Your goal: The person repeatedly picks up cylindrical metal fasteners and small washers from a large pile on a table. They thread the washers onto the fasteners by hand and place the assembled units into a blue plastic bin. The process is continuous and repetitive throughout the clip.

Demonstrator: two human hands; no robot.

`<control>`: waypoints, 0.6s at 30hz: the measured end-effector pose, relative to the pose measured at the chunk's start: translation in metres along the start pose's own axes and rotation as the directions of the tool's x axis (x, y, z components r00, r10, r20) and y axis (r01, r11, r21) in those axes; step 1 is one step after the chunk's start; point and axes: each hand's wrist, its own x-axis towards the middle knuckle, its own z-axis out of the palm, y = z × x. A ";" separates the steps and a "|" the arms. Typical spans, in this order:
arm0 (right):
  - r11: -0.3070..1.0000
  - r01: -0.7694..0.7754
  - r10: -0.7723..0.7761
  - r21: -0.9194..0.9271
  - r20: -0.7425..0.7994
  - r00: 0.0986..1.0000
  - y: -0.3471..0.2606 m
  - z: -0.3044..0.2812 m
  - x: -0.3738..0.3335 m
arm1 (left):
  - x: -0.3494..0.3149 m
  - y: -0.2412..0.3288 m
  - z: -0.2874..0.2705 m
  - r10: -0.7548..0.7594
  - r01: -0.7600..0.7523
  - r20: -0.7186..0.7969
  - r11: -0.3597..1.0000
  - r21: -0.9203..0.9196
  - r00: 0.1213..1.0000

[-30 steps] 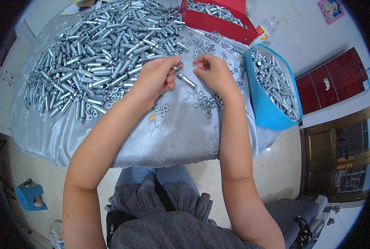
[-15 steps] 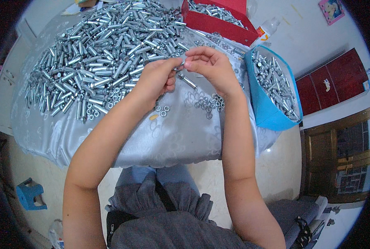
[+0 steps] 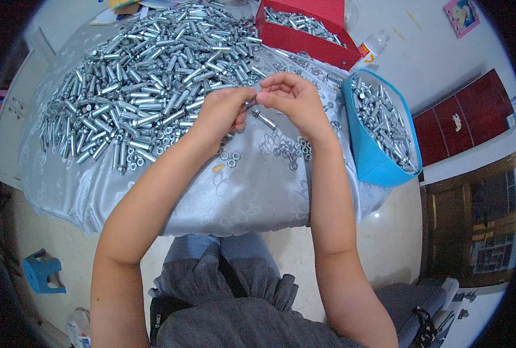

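My left hand (image 3: 222, 113) is closed, its thumb and forefinger pinched at the tips. Facing it, my right hand (image 3: 295, 104) pinches thumb against forefinger, the other fingers loosely curled. The fingertips meet over a small shiny metal piece, mostly covered, so its kind does not show. Just below them a silver sleeve anchor bolt (image 3: 265, 120) lies on the cloth. Loose hex nuts (image 3: 292, 152) are scattered near my right wrist, and a few more nuts (image 3: 230, 158) sit by my left wrist. A large heap of anchor bolts (image 3: 148, 81) spreads to the left.
A blue fabric bin (image 3: 359, 148) full of bolts stands on the right. Behind is a red box (image 3: 304, 43) with more bolts, beside a clear bottle (image 3: 376, 43). A silver patterned cloth (image 3: 240, 203) covers the table. A blue stool (image 3: 42, 271) stands on the floor at left.
The whole view has shifted slightly, with the table things a little lower in the picture. Both hands stay together at the fingertips, with only small finger movement.
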 end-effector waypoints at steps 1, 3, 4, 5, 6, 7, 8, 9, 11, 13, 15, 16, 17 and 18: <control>1.000 -0.004 0.004 -0.001 0.002 1.000 -0.001 0.000 -0.001 | 0.000 0.000 0.000 -0.004 0.004 0.001 1.000 0.009 1.000; 1.000 -0.016 0.016 0.006 0.008 1.000 -0.002 0.000 -0.001 | -0.003 0.001 0.002 -0.009 0.009 -0.001 1.000 -0.012 1.000; 1.000 -0.026 0.026 0.014 0.013 1.000 -0.003 0.001 -0.001 | -0.004 0.002 0.002 -0.013 0.013 -0.002 1.000 -0.022 1.000; 0.999 -0.035 0.035 0.022 0.018 0.999 -0.003 0.000 -0.001 | -0.004 0.002 0.002 -0.015 0.015 0.013 0.999 -0.029 1.000; 0.998 -0.058 0.057 0.018 0.044 0.997 -0.002 -0.001 -0.001 | -0.005 0.002 0.002 -0.016 0.017 0.028 0.999 -0.036 0.999; 0.997 -0.081 0.079 0.014 0.070 0.994 -0.002 -0.004 -0.001 | -0.005 0.003 0.002 -0.017 0.018 0.044 0.999 -0.043 0.999; 0.995 -0.103 0.102 0.009 0.096 0.990 -0.001 -0.005 -0.001 | -0.005 0.002 0.003 -0.014 0.016 0.043 0.998 -0.054 0.999; 0.994 -0.105 0.102 0.019 0.117 0.988 -0.001 -0.006 -0.001 | -0.007 0.002 0.003 -0.011 0.014 0.042 0.998 -0.064 0.999; 0.993 -0.110 0.102 0.039 0.158 0.982 -0.002 -0.006 -0.002 | -0.008 0.004 0.004 0.009 -0.006 0.058 0.998 -0.054 0.998; 0.987 -0.148 0.134 0.064 0.192 0.972 -0.002 -0.009 -0.003 | -0.010 0.005 0.004 0.038 -0.036 0.097 0.999 -0.018 0.995; 0.980 -0.187 0.167 0.075 0.216 0.962 -0.003 -0.010 -0.004 | -0.011 0.005 0.005 0.078 -0.083 0.106 0.996 0.035 0.991; 0.976 -0.206 0.185 0.073 0.223 0.957 -0.003 -0.010 -0.004 | -0.012 0.005 0.005 0.099 -0.107 0.111 0.992 0.062 0.989; 0.972 -0.225 0.203 0.072 0.230 0.952 -0.003 -0.010 -0.004 | -0.013 0.006 0.005 0.099 -0.108 0.104 0.991 0.077 0.990; 0.973 -0.222 0.203 0.061 0.234 0.951 -0.004 -0.009 -0.004 | -0.014 0.008 0.006 0.100 -0.109 0.098 0.990 0.092 0.990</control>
